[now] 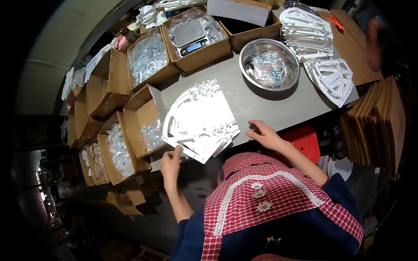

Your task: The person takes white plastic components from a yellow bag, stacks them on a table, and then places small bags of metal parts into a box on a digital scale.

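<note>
A stack of white, fan-shaped plastic panels (187, 137) lies on the grey table in front of me. Slots and a curved rim show on the left side; the right part is blurred into blocks. My left hand (170, 166) is at the lower left corner of the stack, thumb against the edge, fingers curled and closed on the panel there. Its fingertips are partly hidden. To the right of the stack, by the front table edge, my right hand (264, 135) is open, fingers apart and holding nothing.
A steel bowl (244, 69) of small bagged parts stands beyond my right hand. More white panels (331, 80) are piled at the right. Cardboard boxes (152, 111) of small bags line the left; a digital scale (190, 35) sits on one. A red stool (303, 142) is below.
</note>
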{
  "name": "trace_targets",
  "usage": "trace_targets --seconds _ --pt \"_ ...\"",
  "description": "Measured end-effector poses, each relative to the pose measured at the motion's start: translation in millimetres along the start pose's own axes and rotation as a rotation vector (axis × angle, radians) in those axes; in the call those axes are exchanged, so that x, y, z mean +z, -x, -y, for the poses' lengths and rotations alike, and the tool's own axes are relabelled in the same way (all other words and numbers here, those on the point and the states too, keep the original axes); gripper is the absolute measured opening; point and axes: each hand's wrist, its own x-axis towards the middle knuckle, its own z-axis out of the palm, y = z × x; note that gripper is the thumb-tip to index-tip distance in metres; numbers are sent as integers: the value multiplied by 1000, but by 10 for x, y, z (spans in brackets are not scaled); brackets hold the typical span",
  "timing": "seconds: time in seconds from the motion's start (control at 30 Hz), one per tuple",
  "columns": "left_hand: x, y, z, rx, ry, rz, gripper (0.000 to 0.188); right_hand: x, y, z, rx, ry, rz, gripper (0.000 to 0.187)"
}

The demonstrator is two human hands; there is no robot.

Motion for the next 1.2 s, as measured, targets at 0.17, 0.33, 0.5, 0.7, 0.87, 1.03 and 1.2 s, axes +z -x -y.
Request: trace_targets --seconds 0.17,0.33,0.5,0.7,0.87,1.03,1.2 --pt "212 -148 172 126 533 212 42 611 -281 386 -241 302 -192 65" --pt "203 -467 116 244 472 226 36 1251 -359 504 -239 383 -286 62" --pt "543 -432 282 124 919 436 36 1123 -265 514 -262 351 -325 60" --pt "562 -87 75 27 480 1099 51 416 197 56 -188 461 -433 64" --pt "-16 -623 -332 527 -392 656 57 458 677 -101 189 -277 -712 93" --pt "453 -1249 -779 811 -135 430 64 791 670 104 260 -1039 -605 87" --pt "1221 -1072 -1099 407 475 921 59 841 470 -11 84 -1221 -622 64"
